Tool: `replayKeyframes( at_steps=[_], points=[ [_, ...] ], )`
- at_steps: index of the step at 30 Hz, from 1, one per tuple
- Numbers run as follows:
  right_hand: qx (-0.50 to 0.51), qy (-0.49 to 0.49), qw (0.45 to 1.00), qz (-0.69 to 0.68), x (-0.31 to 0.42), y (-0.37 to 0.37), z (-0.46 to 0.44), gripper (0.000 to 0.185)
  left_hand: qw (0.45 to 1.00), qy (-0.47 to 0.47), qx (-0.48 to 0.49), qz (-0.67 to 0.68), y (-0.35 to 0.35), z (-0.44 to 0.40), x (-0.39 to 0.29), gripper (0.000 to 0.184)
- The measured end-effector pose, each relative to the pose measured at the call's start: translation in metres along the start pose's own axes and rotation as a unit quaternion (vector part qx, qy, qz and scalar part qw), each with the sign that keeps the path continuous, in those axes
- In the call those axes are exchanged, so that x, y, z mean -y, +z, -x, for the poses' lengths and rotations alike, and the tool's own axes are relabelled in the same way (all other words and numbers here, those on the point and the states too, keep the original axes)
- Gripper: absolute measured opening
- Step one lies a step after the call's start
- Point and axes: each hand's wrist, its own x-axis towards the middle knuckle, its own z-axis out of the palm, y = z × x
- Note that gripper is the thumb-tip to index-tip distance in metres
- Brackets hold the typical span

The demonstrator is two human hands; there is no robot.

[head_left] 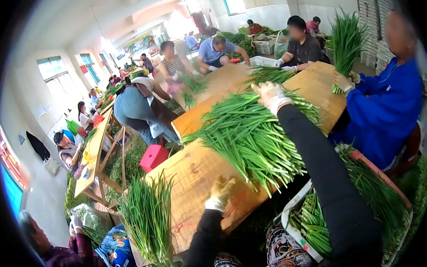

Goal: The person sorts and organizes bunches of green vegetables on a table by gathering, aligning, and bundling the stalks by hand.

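Observation:
My right hand, in a pale glove, reaches across a large loose pile of garlic chives and lies on its far side, fingers apart. The pile rests on a wooden table, its white stem ends towards me over the near edge. To the left of those stems, my left hand, also gloved, is low over the bare wood with its fingers spread and nothing in them. Close to it, a thin red string lies on the table. Another bunch of chives is at the table's left end.
A crate filled with chives stands beside my right arm. On the right, a person in blue holds an upright bunch. A red stool is beyond the table's left side. Several people work at other tables.

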Motion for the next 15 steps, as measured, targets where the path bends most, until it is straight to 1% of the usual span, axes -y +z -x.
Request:
replayKeyframes(
  at_steps=[1, 2, 3, 4, 5, 6, 8, 9, 11, 12, 13, 14, 15],
  points=[
    [0.004, 0.010, 1.000, 0.017, 0.005, 0.008, -0.002, 0.057, 0.999, 0.002, -0.024, 0.034, 0.012, -0.016, 0.019, 0.061],
    [0.018, 0.010, 0.999, 0.029, 0.006, 0.016, -0.005, 0.049, 0.997, 0.003, -0.020, 0.076, 0.027, -0.018, 0.013, 0.061],
    [0.039, 0.017, 0.997, 0.057, 0.007, 0.025, -0.013, 0.029, 0.993, 0.002, -0.015, 0.117, 0.042, -0.015, 0.005, 0.062],
    [0.036, 0.031, 0.998, 0.040, 0.005, 0.034, -0.020, 0.020, 0.981, -0.070, 0.015, 0.183, 0.052, -0.015, 0.000, 0.059],
    [0.034, 0.044, 0.998, 0.024, 0.004, 0.035, -0.024, 0.015, 0.990, -0.093, -0.049, 0.095, 0.067, -0.018, -0.010, 0.057],
    [-0.022, 0.011, 0.999, 0.026, 0.000, 0.025, -0.022, 0.016, 0.996, -0.047, -0.060, 0.037, 0.069, -0.033, 0.014, 0.058],
    [-0.022, -0.003, 0.999, 0.029, -0.024, 0.002, -0.020, 0.017, 0.997, -0.001, -0.068, -0.021, 0.072, -0.051, 0.033, 0.060],
    [-0.012, -0.003, 1.000, 0.023, -0.041, -0.012, -0.013, 0.019, 0.997, -0.015, -0.061, 0.042, 0.076, -0.048, 0.025, 0.060],
    [0.139, -0.020, 0.990, 0.023, -0.077, -0.034, -0.008, 0.019, 0.986, -0.051, -0.053, 0.151, 0.084, -0.038, 0.007, 0.057],
    [0.203, -0.078, 0.975, 0.035, -0.084, -0.057, 0.000, 0.020, 0.985, -0.057, 0.009, 0.161, 0.081, -0.026, -0.010, 0.055],
    [0.261, -0.033, 0.964, -0.022, -0.093, -0.065, 0.002, 0.033, 0.981, -0.062, 0.072, 0.170, 0.078, -0.017, -0.025, 0.052],
    [0.246, -0.014, 0.965, -0.095, -0.104, -0.056, 0.004, 0.051, 0.973, -0.036, 0.094, 0.207, 0.082, -0.012, -0.026, 0.048],
    [0.229, 0.002, 0.959, -0.167, -0.115, -0.037, 0.005, 0.069, 0.973, -0.037, 0.095, 0.205, 0.086, -0.007, -0.032, 0.048]
  ],
)
